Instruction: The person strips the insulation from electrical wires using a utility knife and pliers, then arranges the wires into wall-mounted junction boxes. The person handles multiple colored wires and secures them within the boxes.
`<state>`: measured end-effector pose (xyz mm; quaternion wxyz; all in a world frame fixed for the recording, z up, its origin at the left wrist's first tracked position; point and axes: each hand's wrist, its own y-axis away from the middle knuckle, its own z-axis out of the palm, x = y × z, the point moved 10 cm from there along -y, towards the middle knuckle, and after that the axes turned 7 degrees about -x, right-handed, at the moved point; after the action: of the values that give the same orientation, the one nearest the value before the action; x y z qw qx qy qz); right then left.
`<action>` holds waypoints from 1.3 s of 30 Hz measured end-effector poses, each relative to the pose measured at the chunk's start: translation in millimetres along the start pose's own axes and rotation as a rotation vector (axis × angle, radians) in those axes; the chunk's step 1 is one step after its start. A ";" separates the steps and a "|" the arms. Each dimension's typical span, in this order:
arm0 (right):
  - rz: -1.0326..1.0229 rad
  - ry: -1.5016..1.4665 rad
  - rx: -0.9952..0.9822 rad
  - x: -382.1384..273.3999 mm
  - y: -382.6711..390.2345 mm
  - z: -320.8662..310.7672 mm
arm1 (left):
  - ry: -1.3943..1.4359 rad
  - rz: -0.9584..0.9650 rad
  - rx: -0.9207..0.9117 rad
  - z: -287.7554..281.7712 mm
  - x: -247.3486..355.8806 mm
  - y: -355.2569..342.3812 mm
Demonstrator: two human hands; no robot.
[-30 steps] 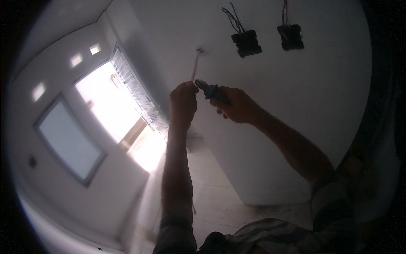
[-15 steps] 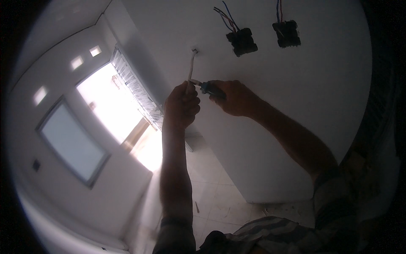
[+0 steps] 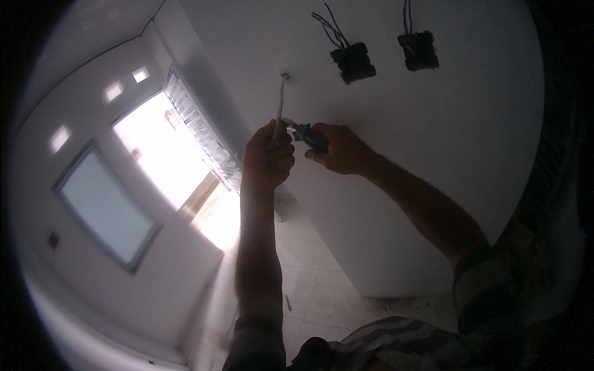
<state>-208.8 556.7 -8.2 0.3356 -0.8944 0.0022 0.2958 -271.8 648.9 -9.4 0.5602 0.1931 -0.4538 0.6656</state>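
Observation:
A white cable [image 3: 281,99] comes out of a small hole in the white wall and runs down into my left hand [image 3: 269,154]. The fingers of that hand are wrapped round it. In my right hand [image 3: 343,149] is a pair of dark-handled pliers [image 3: 309,137], its head pointing left at the cable beside my left thumb. A short pale end shows between the pliers' head and my left fingers; whether the jaws grip it is too dark to tell.
Two dark square wall boxes [image 3: 352,63] with loose coloured wires [image 3: 328,26] sit upper right. Left, there is a bright doorway [image 3: 167,148] and a framed window panel [image 3: 108,207]. A thin dark object [image 3: 288,303] lies on the tiled floor [image 3: 315,278].
My right hand and the pliers have tilted slightly, the handles dropping a little. My left hand has shifted slightly right and still holds the cable.

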 end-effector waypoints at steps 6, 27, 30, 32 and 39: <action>-0.040 -0.030 0.081 7.4 -0.5 10.5 | 0.040 -0.034 -0.023 2.6 -1.0 0.1; 0.287 -0.423 -0.223 15.7 19.1 33.8 | -1.355 -0.054 0.395 20.7 33.4 13.9; 0.091 -0.279 0.085 11.2 29.0 17.6 | -1.602 0.008 0.103 56.8 22.6 -1.7; 0.113 -0.230 0.159 14.2 36.1 14.0 | -1.743 -0.067 0.128 57.8 19.1 -10.7; 0.202 -0.346 0.088 54.8 121.7 74.1 | -1.258 -0.088 0.525 24.5 38.4 -6.7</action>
<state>-227.3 517.7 -154.6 0.3384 -0.8098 0.0471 0.4769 -283.2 650.5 35.2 0.1512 0.6909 -0.5084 0.4913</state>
